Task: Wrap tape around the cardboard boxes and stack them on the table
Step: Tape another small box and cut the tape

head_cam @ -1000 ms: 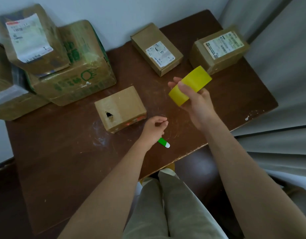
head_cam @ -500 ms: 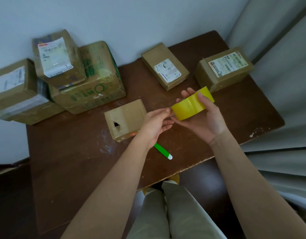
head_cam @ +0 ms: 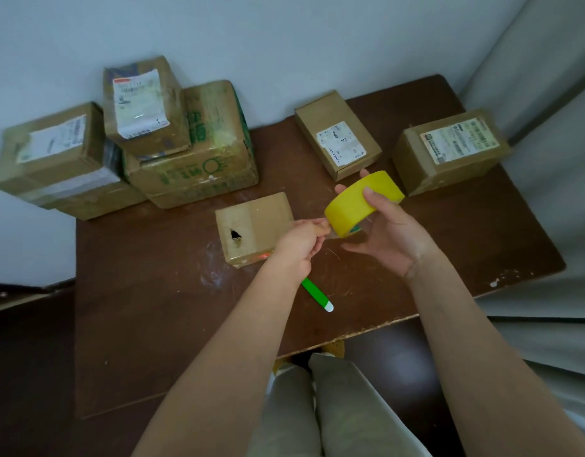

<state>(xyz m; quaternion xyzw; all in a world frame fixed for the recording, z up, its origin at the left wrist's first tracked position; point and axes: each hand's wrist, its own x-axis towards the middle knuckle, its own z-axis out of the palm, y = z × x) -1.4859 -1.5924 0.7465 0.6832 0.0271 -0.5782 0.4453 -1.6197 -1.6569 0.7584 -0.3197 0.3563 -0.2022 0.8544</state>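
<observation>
From the head view, a brown table [head_cam: 152,324] stands in a corner, its far edge against the wall and its right edge beside a grey curtain [head_cam: 548,225]; the near edge runs above the person's legs, and the near left part of the tabletop lies bare. Six cardboard boxes are in view. Three form a pile at the far left: a big box [head_cam: 198,173] with green printing too blurred to read, a labelled box [head_cam: 142,107] leaning on top of it, and a side box [head_cam: 53,159] with a white label, reaching past the table's left edge. Two labelled boxes lie apart at the far right, a flat box [head_cam: 337,133] and a corner box [head_cam: 449,150] near the curtain; their print cannot be read. One small box [head_cam: 254,225] with a dark hole in its top sits in the middle. The right hand [head_cam: 386,235] grips the one yellow tape roll [head_cam: 360,199] above the table, thumb on its outer face, just right of the small box. The left hand [head_cam: 301,242] pinches the roll's lower left edge. One green pen [head_cam: 314,293] lies near the front edge, partly under the left wrist.
</observation>
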